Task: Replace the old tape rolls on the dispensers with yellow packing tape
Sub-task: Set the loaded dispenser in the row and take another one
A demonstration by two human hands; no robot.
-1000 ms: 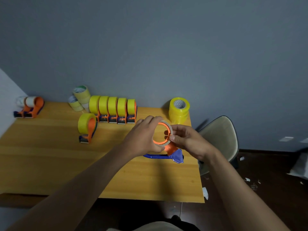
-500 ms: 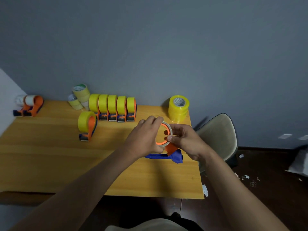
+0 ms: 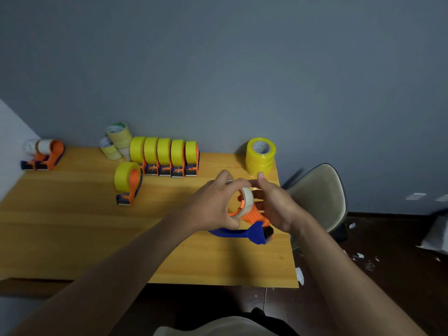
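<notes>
Above the table's right part I hold an orange and blue tape dispenser [image 3: 254, 226]. A nearly spent, pale old tape roll [image 3: 247, 198] sits on its orange hub. My left hand [image 3: 215, 204] curls round that roll from the left. My right hand [image 3: 276, 204] grips the dispenser's orange body from the right, thumb up. A stack of fresh yellow tape rolls [image 3: 260, 156] stands at the back right by the wall. Several dispensers loaded with yellow tape [image 3: 164, 156] line the back. One more loaded dispenser [image 3: 127, 181] stands in front of them.
The wooden table [image 3: 72, 226] runs left to a white wall. Two dispensers with pale old rolls [image 3: 43, 154] sit at the far left. Loose used rolls [image 3: 116, 141] lie at the back. A beige chair [image 3: 320, 197] stands right of the table. Paper scraps litter the dark floor.
The old roll has tilted and come partly off the orange hub toward the left. My right hand shifted up along the dispenser with its thumb raised.
</notes>
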